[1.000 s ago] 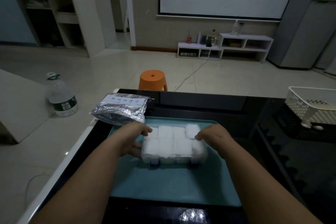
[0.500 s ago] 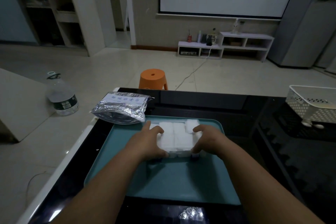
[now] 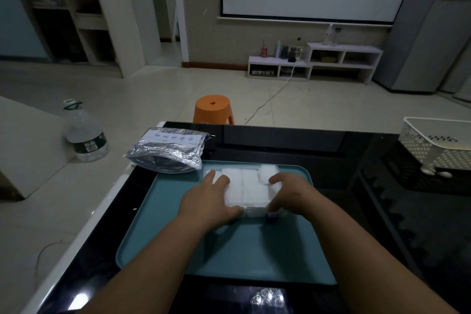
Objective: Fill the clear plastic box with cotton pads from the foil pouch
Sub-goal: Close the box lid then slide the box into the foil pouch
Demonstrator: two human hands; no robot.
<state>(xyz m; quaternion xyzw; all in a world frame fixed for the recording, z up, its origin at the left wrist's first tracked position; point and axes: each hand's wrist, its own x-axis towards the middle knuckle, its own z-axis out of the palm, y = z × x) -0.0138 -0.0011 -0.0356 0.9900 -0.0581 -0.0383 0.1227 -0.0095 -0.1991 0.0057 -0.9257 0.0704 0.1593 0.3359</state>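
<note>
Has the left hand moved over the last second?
Yes. The left hand slid right, away from the foil pouch, onto the clear plastic box, with its thumb now along the box's near edge.

pouch (image 3: 167, 151): crinkled shiny foil
box (image 3: 254, 210): clear plastic
pads (image 3: 246, 186): soft white cotton
tray (image 3: 158, 232): matt teal plastic
surface (image 3: 280, 140): glossy black

One head-worn view, forward and down, close over tray (image 3: 242, 250), apparently wide-angle
</note>
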